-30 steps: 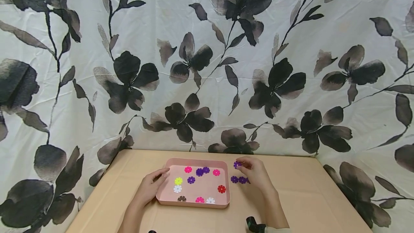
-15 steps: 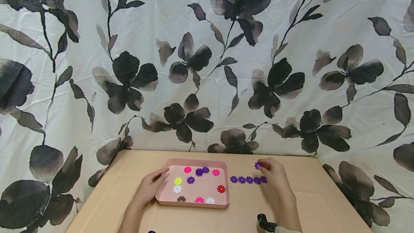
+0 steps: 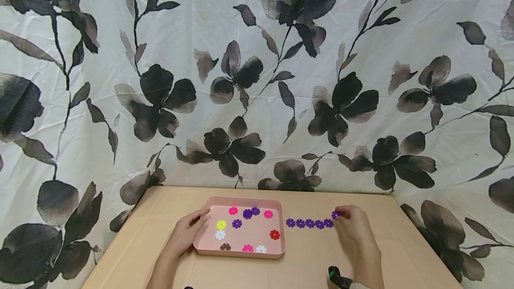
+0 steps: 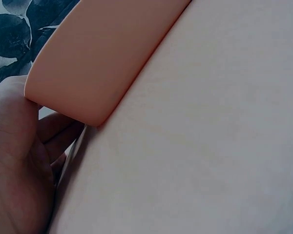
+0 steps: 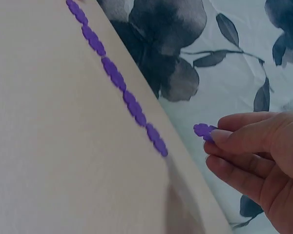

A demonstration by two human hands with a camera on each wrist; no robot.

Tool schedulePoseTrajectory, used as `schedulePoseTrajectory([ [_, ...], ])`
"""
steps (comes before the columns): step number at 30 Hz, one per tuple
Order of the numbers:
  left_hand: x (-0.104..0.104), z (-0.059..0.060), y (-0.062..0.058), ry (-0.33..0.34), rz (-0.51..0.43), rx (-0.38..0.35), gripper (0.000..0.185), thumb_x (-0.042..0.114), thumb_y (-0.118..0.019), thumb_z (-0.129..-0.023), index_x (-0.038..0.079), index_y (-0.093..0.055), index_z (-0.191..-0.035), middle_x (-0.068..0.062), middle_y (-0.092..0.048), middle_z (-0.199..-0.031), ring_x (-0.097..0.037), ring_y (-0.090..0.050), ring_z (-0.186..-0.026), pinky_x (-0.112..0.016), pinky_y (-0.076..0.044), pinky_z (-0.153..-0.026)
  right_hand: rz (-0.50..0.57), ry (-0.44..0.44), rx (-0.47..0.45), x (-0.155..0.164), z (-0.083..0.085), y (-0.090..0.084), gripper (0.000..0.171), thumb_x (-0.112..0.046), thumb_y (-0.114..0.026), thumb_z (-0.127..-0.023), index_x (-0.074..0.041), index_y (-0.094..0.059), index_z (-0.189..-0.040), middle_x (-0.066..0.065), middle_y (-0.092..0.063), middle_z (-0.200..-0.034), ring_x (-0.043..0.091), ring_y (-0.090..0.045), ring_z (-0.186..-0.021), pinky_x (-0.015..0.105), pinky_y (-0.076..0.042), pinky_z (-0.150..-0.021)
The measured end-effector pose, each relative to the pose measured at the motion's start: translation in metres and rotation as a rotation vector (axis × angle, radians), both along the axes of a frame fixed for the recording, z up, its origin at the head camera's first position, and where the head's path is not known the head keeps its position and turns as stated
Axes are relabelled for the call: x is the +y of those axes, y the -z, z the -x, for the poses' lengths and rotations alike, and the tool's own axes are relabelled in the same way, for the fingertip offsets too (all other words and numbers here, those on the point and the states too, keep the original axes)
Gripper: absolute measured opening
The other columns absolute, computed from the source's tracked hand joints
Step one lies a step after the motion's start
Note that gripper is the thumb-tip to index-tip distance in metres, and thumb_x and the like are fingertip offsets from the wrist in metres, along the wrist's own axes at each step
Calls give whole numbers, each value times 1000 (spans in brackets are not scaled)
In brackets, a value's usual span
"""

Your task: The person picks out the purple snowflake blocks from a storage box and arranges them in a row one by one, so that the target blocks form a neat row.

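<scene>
A pink tray (image 3: pixel 240 252) lies on the tan table (image 3: pixel 393 253) with several flower-shaped discs in it, pink, purple, yellow, white, red and brown. My left hand (image 3: pixel 188 229) grips the tray's left rim (image 4: pixel 88 73). Right of the tray runs a row of purple discs (image 3: pixel 309 223), also seen as a row of purple discs (image 5: pixel 118 80) in the right wrist view. My right hand (image 3: pixel 353 226) pinches one more purple disc (image 3: pixel 335 214) just past the row's right end; this purple disc (image 5: pixel 203 130) sits between thumb and fingers (image 5: pixel 234 136), slightly above the table.
A white cloth with black flowers (image 3: pixel 257 79) hangs behind the table and drapes around its sides. The table's far edge (image 3: pixel 281 190) meets the cloth. A dark wrist strap (image 3: pixel 339 278) shows at the bottom.
My right hand has carried a purple disc rightward from near the tray to the row's right end and lowered it. The row is now uncovered. The left hand stayed on the tray.
</scene>
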State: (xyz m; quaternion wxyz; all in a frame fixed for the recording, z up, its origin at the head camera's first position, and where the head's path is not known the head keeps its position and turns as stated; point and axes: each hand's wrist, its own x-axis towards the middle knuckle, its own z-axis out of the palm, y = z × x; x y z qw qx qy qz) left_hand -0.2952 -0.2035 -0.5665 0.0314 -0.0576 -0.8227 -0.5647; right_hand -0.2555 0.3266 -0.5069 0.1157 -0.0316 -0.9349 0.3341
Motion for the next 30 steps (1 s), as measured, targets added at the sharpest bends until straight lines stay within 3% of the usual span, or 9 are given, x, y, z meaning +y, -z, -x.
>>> schedulePoseTrajectory([
  [18, 1, -1, -1, -9, 30, 34, 36, 25, -64, -105, 12, -68, -138, -13, -62, -148, -35, -49, -146, -54, -38, -122, 26, 25, -77, 9, -3, 18, 26, 5, -70, -92, 8, -72, -117, 20, -76, -109, 30, -71, -98, 54, -58, -93],
  [25, 2, 0, 0, -7, 12, 14, 36, 26, -64, -105, 14, -68, -138, -11, -61, -149, -32, -49, -146, -51, -38, -123, 17, 46, -109, 9, -2, 19, 25, 2, -68, -95, 9, -71, -119, 22, -75, -109, 33, -70, -100, 56, -57, -94],
  [30, 1, 0, 0, -4, 13, 9, 36, 27, -65, -105, 16, -68, -139, -10, -60, -150, -31, -49, -147, -50, -37, -123, 10, 63, -72, 0, 1, 12, 31, -8, -66, -99, 7, -68, -127, 26, -71, -122, 41, -67, -111, 59, -56, -95],
])
